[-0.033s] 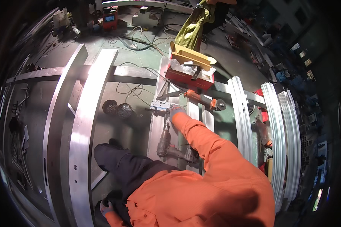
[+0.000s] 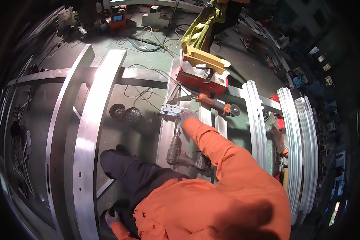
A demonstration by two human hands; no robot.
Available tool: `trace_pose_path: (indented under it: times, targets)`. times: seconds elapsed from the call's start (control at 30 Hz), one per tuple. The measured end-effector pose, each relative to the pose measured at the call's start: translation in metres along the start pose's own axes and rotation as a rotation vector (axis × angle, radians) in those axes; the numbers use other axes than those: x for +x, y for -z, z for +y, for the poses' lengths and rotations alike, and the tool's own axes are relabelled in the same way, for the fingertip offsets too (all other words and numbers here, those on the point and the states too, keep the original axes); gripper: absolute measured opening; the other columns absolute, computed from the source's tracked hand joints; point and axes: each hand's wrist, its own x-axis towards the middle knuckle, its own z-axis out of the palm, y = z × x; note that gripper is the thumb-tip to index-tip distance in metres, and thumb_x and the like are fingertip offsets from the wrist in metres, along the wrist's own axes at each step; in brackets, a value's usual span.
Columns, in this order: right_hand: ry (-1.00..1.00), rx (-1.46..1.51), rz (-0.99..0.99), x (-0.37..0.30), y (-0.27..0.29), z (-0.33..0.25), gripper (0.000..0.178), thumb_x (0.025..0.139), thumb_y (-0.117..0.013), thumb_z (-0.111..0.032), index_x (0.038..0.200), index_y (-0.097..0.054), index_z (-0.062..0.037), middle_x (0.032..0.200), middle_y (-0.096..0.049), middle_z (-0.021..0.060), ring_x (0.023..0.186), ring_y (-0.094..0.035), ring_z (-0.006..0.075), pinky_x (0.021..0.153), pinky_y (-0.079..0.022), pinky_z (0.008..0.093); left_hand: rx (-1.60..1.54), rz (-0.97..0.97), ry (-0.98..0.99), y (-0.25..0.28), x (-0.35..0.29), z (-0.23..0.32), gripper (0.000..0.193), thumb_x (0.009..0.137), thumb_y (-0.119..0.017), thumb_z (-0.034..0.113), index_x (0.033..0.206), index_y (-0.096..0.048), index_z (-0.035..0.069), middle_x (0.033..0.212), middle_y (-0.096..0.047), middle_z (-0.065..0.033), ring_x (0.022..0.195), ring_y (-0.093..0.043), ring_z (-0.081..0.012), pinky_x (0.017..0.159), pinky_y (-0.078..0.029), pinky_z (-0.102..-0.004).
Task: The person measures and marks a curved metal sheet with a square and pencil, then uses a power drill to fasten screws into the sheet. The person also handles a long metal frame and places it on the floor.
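Note:
My right hand (image 2: 187, 116), in a grey glove, is closed at the right end of a small silver plate with holes (image 2: 171, 109). The plate lies across a long aluminium profile (image 2: 167, 134). A narrow black piece (image 2: 166, 116) sits along its near side. Just below the hand, a grey cordless drill (image 2: 174, 150) lies on the profiles, its bit toward the plate. An orange angle grinder (image 2: 215, 104) rests to the right of the hand. Down at the lower left, my gloved left hand (image 2: 112, 217) is against my dark trouser leg; its fingers are mostly hidden.
Beyond the grinder stands an open red box (image 2: 200, 82) with white wrapping and a black angled piece. Wide aluminium beams (image 2: 88, 140) run along the left, ribbed profiles (image 2: 292, 148) along the right. Two dark round objects (image 2: 132, 115) and cables are on the floor. Someone stands at the far side.
The view has shifted very slightly. Both hands and the tools keep their places.

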Motion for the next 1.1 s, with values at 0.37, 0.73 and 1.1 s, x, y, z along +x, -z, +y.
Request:
trace_pose_path:
  times: [0.37, 0.73, 1.1]
  targets:
    - [-0.061, 0.108, 0.294, 0.0, -0.006, 0.034, 0.044, 0.089, -0.065, -0.035, 0.132, -0.067, -0.0275, 0.131, -0.067, 0.0095, 0.122, -0.063, 0.0312, 0.1, -0.052, 0.0443, -0.043, -0.082, -0.031, 0.02, -0.003, 0.025, 0.04, 0.085, -0.072, 0.016, 0.125, -0.069, 0.009, 0.12, -0.07, -0.0178, 0.113, -0.066, -0.0357, 0.099, -0.051, -0.0416]
    - [0.022, 0.338, 0.034, -0.036, -0.082, 0.062, 0.046, 0.085, -0.07, -0.045, 0.12, -0.075, -0.0151, 0.119, -0.073, 0.0169, 0.113, -0.068, 0.0343, 0.1, -0.053, 0.0404, -0.019, -0.046, -0.105, 0.015, 0.004, 0.025, 0.039, 0.085, -0.073, 0.015, 0.123, -0.07, 0.008, 0.118, -0.071, -0.0178, 0.111, -0.067, -0.0341, 0.099, -0.051, -0.0407]
    - [-0.019, 0.282, -0.319, -0.126, -0.136, -0.034, 0.12, 0.075, -0.073, -0.061, 0.154, -0.024, 0.0141, 0.15, -0.049, 0.0296, 0.138, -0.051, 0.0373, 0.115, -0.041, 0.039, -0.199, -0.086, -0.003, -0.003, 0.02, 0.003, 0.039, 0.086, -0.072, 0.005, 0.124, -0.068, 0.0, 0.119, -0.072, -0.0144, 0.111, -0.069, -0.0265, 0.1, -0.052, -0.0375]
